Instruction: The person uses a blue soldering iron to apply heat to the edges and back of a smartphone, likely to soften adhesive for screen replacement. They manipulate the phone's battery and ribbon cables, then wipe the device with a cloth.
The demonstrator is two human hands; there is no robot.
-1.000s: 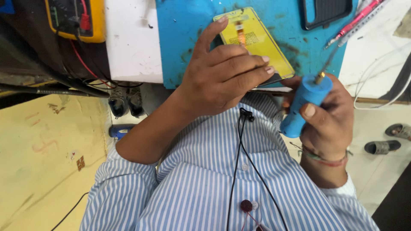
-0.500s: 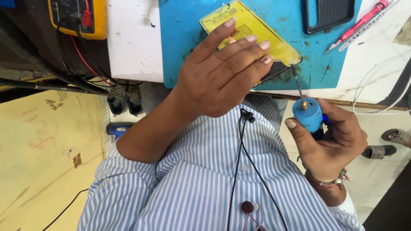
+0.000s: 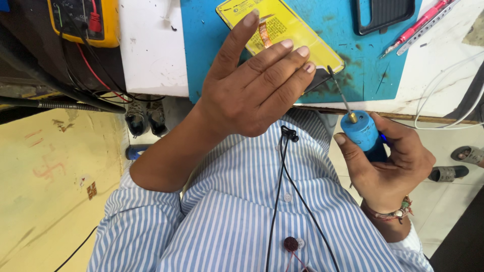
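**Blue screwdriver held near a yellow phone part**

Head view: the right hand (image 3: 388, 166) has its fingers clenched around a blue electric screwdriver (image 3: 362, 132). Its thin bit points up to the edge of the yellow phone part (image 3: 282, 27). This part lies on the blue mat (image 3: 353, 60) on the worktop (image 3: 151, 50). The left hand (image 3: 252, 85) is released, with fingers spread flat over the yellow part, grasping nothing. A multimeter (image 3: 83, 20) sits at the far left, and a pink pen (image 3: 421, 22) at the right.

One head-worn camera looks steeply down, close over the person's chest. The workbench (image 3: 151, 55) edge crosses the frame's top.
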